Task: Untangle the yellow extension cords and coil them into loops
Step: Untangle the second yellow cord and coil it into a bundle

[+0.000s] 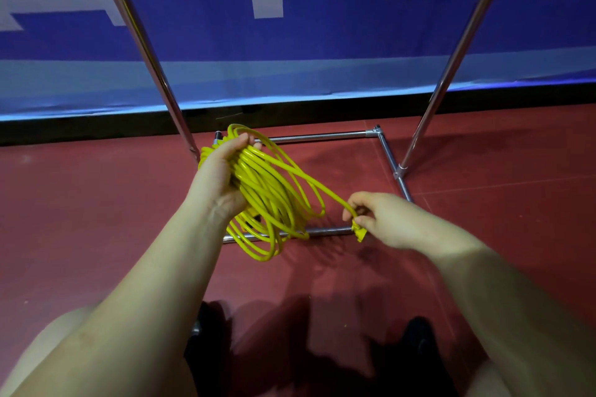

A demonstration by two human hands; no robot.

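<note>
A yellow extension cord hangs as a bundle of several loops above the red floor. My left hand grips the top of the bundle, fingers wrapped around the loops. One strand runs from the bundle down to the right. My right hand pinches that strand at its end, just above the yellow plug. The lowest loops dangle below my left wrist, in front of a metal bar.
A chrome tube rack stands ahead: a rectangular base frame on the floor and two slanted poles rising left and right. A blue and white banner closes the back. My knees and dark shoes are at the bottom.
</note>
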